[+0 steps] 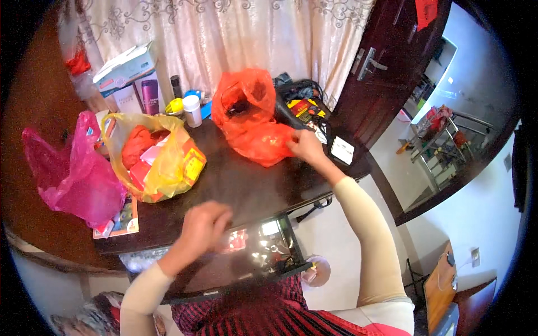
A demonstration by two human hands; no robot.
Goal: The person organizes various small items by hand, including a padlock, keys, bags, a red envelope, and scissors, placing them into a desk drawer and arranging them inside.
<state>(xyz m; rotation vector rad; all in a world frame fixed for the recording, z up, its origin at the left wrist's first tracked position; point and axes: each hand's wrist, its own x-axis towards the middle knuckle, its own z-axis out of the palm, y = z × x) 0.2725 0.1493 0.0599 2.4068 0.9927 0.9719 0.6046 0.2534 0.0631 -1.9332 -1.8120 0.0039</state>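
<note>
My right hand (306,145) pinches the right end of a red plastic bag (262,138) on the dark wooden table. The bag's upper part stands open, with something dark inside. My left hand (207,224), slightly blurred, hovers over the near table edge above an open drawer (252,256), its fingers apart and holding nothing. In the drawer lie a red item (237,240) and small shiny things. A yellow plastic bag (168,168) holding red and pink packets sits to the left, beside a magenta plastic bag (84,180).
Behind stand a box (126,67), a purple bottle box (150,96), a white jar (192,111) and a curtain (235,38). Right of the red bag are black cables, a yellow-black packet (307,110) and a white card-like item (342,150). A dark door (378,46) stands at the right.
</note>
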